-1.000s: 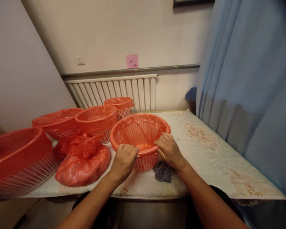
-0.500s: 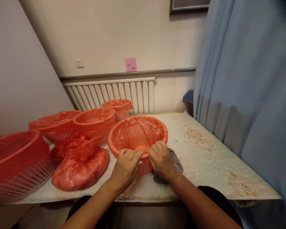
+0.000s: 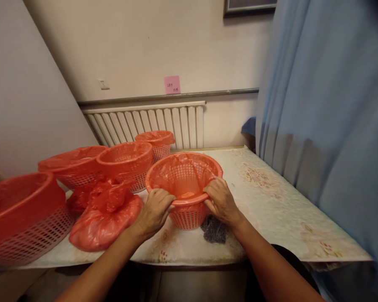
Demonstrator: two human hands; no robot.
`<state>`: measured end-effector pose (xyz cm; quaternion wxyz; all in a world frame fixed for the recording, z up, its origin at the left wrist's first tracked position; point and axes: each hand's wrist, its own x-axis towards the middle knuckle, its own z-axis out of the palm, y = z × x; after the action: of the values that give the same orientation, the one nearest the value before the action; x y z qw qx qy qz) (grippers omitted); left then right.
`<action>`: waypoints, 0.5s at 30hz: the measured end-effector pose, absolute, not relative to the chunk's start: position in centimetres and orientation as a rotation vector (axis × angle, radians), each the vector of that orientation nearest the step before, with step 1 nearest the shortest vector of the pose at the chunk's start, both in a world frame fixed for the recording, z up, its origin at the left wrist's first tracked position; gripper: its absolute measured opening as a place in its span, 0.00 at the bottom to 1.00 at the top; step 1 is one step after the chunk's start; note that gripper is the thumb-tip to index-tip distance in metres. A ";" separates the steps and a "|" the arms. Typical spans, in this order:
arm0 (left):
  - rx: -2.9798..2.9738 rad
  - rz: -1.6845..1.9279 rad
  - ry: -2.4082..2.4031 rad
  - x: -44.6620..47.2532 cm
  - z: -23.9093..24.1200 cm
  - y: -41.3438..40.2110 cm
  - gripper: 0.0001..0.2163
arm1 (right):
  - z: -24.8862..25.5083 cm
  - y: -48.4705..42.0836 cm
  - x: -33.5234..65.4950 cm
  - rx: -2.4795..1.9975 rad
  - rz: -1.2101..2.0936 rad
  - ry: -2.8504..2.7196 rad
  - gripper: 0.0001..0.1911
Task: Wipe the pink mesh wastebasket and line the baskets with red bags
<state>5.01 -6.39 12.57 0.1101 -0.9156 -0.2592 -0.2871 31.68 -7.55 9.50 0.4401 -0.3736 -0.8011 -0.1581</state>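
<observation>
In front of me stands an orange-red plastic basket (image 3: 189, 219) with lattice sides, lined with a thin red plastic bag (image 3: 165, 179). The bag's edge is folded over the basket's rim. My left hand (image 3: 155, 211) is closed over the near-left rim, thumb and fingers pinching the bag there. On the near-right rim my right hand (image 3: 222, 202) grips the bag in the same way, fingers bent over the edge. A crumpled dark grey speckled cloth (image 3: 214, 230) lies by the basket's base, under my right wrist.
Several more bag-lined baskets stand to the left, among them a large one (image 3: 22, 226) at the edge of view. A full red plastic bag (image 3: 105, 222) sits between them and my left forearm. A flowered cloth (image 3: 271, 209) covers the table; a blue curtain (image 3: 321, 138) hangs right.
My hands have moved apart along the near rim, left hand to the left and right hand slightly right and up. More of the basket's front and the grey cloth now shows.
</observation>
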 end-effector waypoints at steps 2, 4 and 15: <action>-2.701 -0.846 -0.791 5.6 12.7 -7.3 0.11 | 9.5 -8.1 30.8 -0.961 -0.405 -1.992 0.03; -2.664 -0.850 -0.797 6.7 12.5 -8.2 0.15 | 9.7 -8.8 29.7 -1.017 -0.438 -2.010 0.04; -2.445 -0.857 -0.729 5.9 11.0 -5.8 0.13 | 9.5 -7.3 32.4 -0.945 -0.457 -2.052 0.07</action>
<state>5.87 -5.85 10.98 0.2232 -0.8855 -0.2639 -0.3105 32.43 -7.32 9.50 0.4064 -0.3747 -0.8134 -0.1812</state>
